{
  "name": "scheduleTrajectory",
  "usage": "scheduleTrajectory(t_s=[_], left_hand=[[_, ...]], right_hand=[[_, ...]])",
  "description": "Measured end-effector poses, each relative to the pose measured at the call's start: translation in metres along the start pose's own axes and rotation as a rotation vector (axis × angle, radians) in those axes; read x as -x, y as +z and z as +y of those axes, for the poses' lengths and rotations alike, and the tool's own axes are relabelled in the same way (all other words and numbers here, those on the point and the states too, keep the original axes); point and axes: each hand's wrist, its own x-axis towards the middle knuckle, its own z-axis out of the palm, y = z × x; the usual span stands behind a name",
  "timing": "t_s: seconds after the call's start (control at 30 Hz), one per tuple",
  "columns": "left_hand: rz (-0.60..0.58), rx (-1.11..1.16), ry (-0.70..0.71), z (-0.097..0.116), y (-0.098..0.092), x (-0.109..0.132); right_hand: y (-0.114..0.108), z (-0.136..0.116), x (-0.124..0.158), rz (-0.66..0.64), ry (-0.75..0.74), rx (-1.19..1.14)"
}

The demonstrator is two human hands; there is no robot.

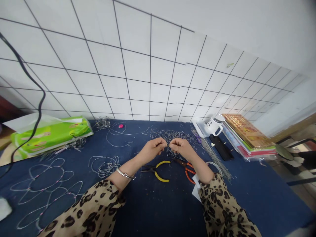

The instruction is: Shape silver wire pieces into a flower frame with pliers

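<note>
My left hand (153,148) and my right hand (182,148) meet fingertip to fingertip above the blue-covered table, both in a pinch. Between them is what looks like a thin piece of wire, its ends too fine to follow. Just behind and below the fingers lies a tangled heap of cut wire (181,135). Yellow-handled pliers (161,179) rest open on the cloth below my left hand. Orange-handled scissors (189,172) lie beside my right forearm, partly hidden by it.
Flower-shaped wire loops (46,177) and a wire coil (106,167) lie left. A green tissue pack (53,135) stands behind them. At right are straight wires (214,158), a white mug (215,124), a black phone (222,147) and stacked books (249,135). A tiled wall borders the table's back.
</note>
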Motion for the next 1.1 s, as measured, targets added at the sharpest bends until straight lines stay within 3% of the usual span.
scheduleTrajectory(t_s=[0.27,0.4,0.57,0.7,0.83,0.97,1.03,1.1], left_hand=[[-0.124,0.073,-0.020,-0.002,-0.010,-0.003],[-0.066,0.094,-0.033,-0.005,-0.014,-0.005],[-0.025,0.051,-0.061,-0.007,-0.015,-0.006],[-0.076,-0.017,-0.070,-0.009,-0.013,-0.006],[-0.088,-0.071,-0.067,-0.013,-0.013,-0.006],[-0.053,-0.115,-0.071,-0.019,-0.015,-0.008],[-0.057,-0.157,-0.079,-0.022,-0.015,-0.009],[-0.075,-0.203,-0.086,-0.024,-0.015,-0.009]], right_hand=[[-0.016,0.009,-0.003,0.101,0.035,0.008],[-0.023,0.016,-0.006,0.225,0.063,0.106],[-0.029,0.032,-0.011,0.234,0.099,0.290],[-0.039,0.036,-0.009,0.231,0.098,0.504],[-0.039,0.019,0.002,0.111,0.060,0.641],[-0.021,0.001,0.022,-0.207,0.057,0.838],[-0.007,-0.004,0.032,-0.252,0.095,0.926],[0.006,-0.005,0.040,-0.215,0.126,0.984]])
